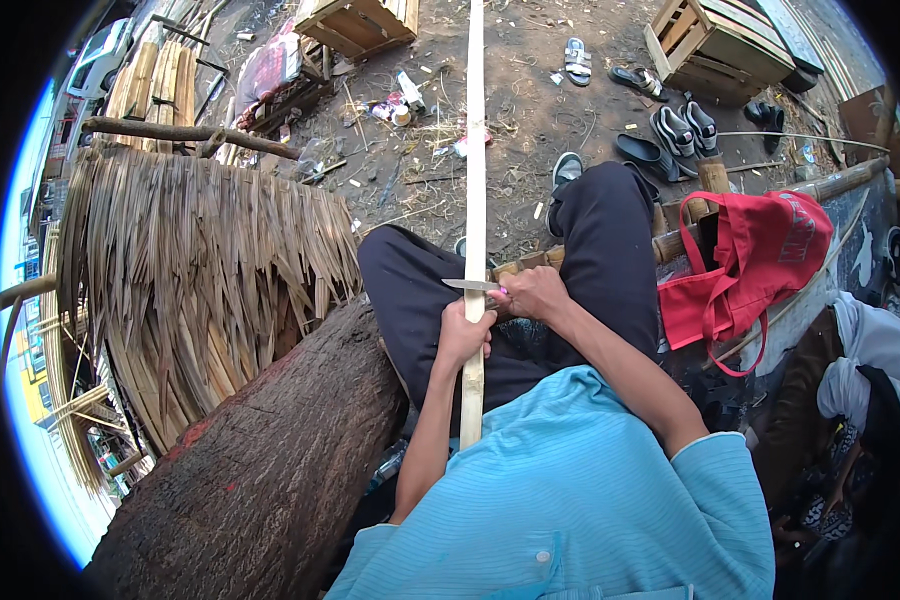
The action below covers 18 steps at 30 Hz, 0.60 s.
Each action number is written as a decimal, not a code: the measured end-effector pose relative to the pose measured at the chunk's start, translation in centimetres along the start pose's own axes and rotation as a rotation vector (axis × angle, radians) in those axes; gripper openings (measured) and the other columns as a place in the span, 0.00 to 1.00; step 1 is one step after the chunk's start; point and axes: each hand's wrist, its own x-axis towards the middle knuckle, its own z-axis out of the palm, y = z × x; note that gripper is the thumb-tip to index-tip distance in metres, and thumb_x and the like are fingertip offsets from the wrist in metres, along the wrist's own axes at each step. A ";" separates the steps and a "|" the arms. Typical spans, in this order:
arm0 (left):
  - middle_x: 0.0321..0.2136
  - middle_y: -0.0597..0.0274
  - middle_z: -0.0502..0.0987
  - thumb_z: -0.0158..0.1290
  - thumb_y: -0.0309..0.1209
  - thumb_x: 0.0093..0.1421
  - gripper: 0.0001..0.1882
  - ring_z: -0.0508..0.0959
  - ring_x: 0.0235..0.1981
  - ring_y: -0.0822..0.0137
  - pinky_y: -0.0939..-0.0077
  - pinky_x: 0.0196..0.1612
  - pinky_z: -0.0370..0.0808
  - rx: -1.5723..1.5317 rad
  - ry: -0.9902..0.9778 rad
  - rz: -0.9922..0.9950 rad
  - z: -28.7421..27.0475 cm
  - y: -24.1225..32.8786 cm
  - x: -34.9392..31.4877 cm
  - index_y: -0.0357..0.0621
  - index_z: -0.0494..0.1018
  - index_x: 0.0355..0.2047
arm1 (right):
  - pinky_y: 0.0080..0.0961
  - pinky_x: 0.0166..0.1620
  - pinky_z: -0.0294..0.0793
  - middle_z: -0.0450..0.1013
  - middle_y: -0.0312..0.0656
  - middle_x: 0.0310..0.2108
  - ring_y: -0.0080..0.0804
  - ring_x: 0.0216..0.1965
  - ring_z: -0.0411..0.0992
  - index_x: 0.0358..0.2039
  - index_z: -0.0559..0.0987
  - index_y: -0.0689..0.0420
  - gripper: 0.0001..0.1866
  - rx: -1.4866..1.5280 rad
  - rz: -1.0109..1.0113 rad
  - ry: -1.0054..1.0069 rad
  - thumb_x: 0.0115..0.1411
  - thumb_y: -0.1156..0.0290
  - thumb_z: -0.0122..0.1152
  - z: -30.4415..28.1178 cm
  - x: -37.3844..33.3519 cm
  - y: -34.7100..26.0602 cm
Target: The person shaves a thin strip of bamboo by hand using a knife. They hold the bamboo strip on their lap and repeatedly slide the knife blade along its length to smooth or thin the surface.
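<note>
A long, pale strip of split bamboo [476, 150] runs from my lap straight out over the ground. My left hand [463, 335] is wrapped round it near its close end. Just beyond that hand, a knife [465, 284] lies crosswise over the strip, its narrow blade pointing left. My right hand [533, 293] grips the knife at its right end, with the handle mostly hidden by the fingers. The two hands are close together, between my knees.
A tree trunk [270, 450] and dried-leaf thatch [200, 270] are at my left. To the right, a red bag [750, 260] hangs by a bamboo rail [820, 187]. Wooden crates [735, 50], sandals [577, 62] and shoes [675, 130] sit farther off. Another person [865, 370] is at far right.
</note>
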 end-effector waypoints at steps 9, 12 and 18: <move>0.11 0.63 0.67 0.51 0.22 0.53 0.06 0.69 0.07 0.71 0.76 0.08 0.66 -0.044 -0.038 0.014 -0.1 -0.5 -0.5 0.35 0.70 0.33 | 0.42 0.20 0.68 0.70 0.47 0.12 0.48 0.16 0.71 0.18 0.72 0.53 0.24 0.114 -0.146 -0.068 0.58 0.46 0.48 -1.8 -0.2 -0.4; 0.11 0.64 0.68 0.51 0.22 0.53 0.05 0.69 0.07 0.71 0.76 0.09 0.66 -0.079 -0.008 0.005 0.3 -0.7 -0.7 0.37 0.69 0.31 | 0.43 0.20 0.68 0.69 0.47 0.12 0.48 0.16 0.71 0.18 0.73 0.52 0.23 0.137 -0.231 -0.059 0.57 0.47 0.49 -1.6 -0.7 -0.6; 0.10 0.63 0.68 0.52 0.23 0.54 0.05 0.69 0.06 0.72 0.78 0.09 0.66 -0.067 -0.044 0.039 -0.1 -0.4 -0.8 0.34 0.68 0.29 | 0.42 0.21 0.70 0.70 0.50 0.13 0.50 0.18 0.72 0.20 0.75 0.56 0.23 0.021 0.184 0.105 0.60 0.50 0.47 -2.2 2.8 0.9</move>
